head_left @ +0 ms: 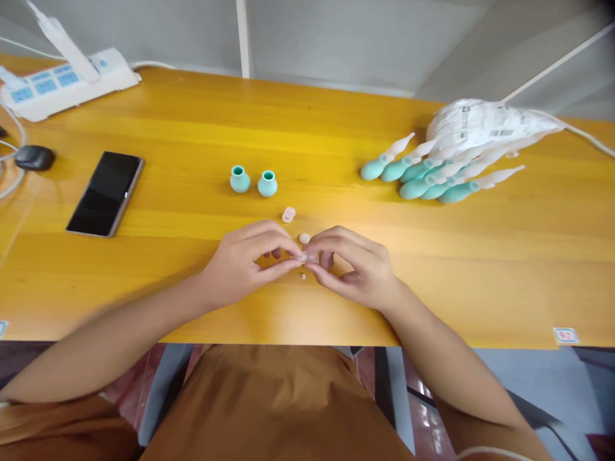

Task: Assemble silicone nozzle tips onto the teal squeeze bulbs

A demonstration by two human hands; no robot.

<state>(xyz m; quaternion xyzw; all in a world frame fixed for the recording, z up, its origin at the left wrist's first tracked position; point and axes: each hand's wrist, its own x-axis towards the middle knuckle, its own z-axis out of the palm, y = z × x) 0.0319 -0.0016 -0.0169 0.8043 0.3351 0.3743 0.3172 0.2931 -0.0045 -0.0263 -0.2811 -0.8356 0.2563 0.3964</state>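
Between the fingertips of my left hand [252, 259] and my right hand [355, 266] is a small clear plastic piece [310, 257]. Both hands pinch it, one at each end, just above the table. Its exact kind is too small to make out. Close behind the fingers lies a small whitish round piece [304, 238], and farther back a pale pink cap-like piece [288, 214]. A tiny pale bit [303, 276] rests in front of the fingertips. Beyond my left hand stand two teal rubber bulbs, one at left [239, 180] and one at right [268, 184], their round openings facing up.
At the right back, several teal bulbs with pale tapered nozzles [449, 179] lie beside a white plastic bag [473, 121]. A black phone [104, 194], a dark mouse [34, 157] and a power strip [72, 83] with plugs are on the left. A grey partition [327, 45] borders the wooden table [192, 121].
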